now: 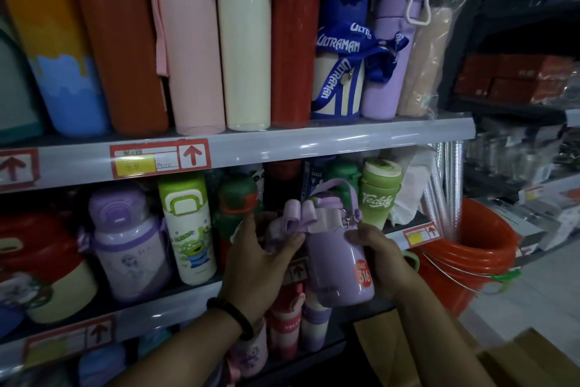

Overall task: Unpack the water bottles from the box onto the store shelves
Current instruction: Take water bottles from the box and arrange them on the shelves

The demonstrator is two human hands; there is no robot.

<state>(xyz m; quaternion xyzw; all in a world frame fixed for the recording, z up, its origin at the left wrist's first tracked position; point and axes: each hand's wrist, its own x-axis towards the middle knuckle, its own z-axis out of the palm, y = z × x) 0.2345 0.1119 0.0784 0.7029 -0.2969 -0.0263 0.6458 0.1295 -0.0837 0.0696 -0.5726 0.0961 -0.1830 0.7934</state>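
Fingers of right hand (383, 261) round purple bottle (337, 264), left hand (254, 261) pinching strap (295, 220); shelf edge (163, 311) behind

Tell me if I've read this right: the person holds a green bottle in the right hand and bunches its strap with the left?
Not quite. The head view shows the bottle is lilac, not green. The rest stands: the right hand holds it and the left hand bunches its strap.

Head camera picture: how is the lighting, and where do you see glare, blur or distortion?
Head view: dim overall, darkest at the corners; glare streaks on the upper shelf edge; wide-angle bending tilts the tall bottles; the purple bottle is fairly sharp.
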